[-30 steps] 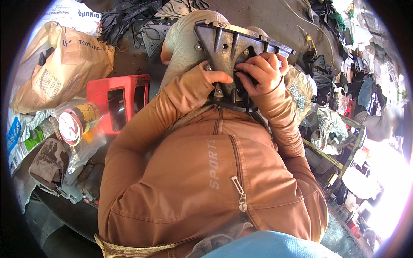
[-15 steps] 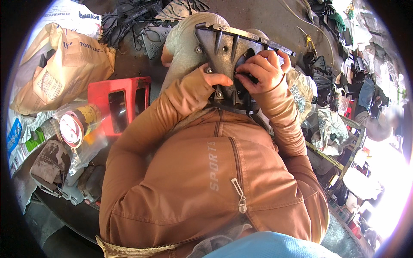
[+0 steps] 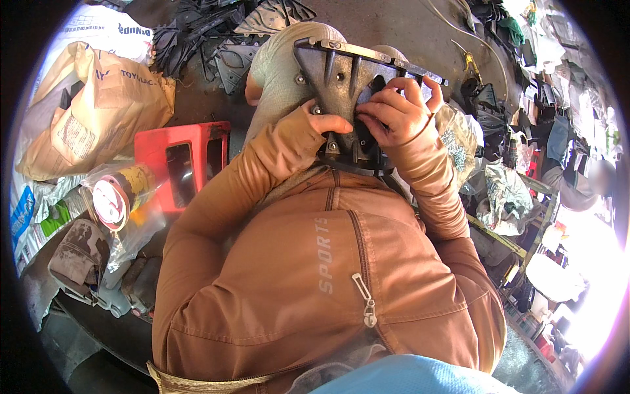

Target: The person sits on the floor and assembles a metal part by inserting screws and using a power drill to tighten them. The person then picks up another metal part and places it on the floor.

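Black ribbed plastic panel (image 3: 348, 79), propped on our knees, is in mid-handling: left hand (image 3: 328, 123) pinches its lower edge, right hand (image 3: 394, 111) wraps fingers closed over its middle. We judge the next move needs a steady hold at the bolts.

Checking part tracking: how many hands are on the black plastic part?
2. The left hand grips the black plastic part at its lower left; the right hand presses its right side. Fingertips partly hidden.
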`<state>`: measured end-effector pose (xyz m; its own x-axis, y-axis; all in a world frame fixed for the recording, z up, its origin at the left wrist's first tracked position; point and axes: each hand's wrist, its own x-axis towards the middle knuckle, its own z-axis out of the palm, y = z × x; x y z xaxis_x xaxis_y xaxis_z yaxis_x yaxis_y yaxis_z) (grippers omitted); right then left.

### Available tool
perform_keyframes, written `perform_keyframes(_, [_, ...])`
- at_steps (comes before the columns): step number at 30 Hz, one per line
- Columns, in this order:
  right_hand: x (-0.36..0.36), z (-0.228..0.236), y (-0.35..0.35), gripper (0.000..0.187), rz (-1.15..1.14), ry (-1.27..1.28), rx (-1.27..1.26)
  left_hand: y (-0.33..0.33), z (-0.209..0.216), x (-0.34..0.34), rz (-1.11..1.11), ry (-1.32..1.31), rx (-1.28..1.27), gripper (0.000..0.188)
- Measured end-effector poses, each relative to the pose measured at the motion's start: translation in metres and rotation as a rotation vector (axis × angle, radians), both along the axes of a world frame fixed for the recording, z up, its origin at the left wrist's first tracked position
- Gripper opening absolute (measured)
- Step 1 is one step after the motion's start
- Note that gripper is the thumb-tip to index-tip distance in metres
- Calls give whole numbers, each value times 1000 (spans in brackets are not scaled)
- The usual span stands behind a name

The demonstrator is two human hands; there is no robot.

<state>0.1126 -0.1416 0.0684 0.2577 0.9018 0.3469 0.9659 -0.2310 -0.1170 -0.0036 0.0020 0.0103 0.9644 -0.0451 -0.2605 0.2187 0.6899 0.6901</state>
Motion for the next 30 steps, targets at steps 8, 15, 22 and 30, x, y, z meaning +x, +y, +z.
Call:
perform_keyframes(8, [2, -3, 0, 15, -18, 28, -11, 2, -16, 2, -26, -57, 211, 40])
perform_keyframes(15, [3, -5, -7, 20, -29, 69, 17, -1, -5, 3, -9, -8, -49, 46])
perform_keyframes(22, [3, -9, -21, 33, -30, 83, 34, -8, 1, 10, 23, -52, -68, 57])
perform_keyframes(30, [-4, -18, -27, 23, -94, 87, 136, -12, -1, 11, 33, -66, -22, 62])
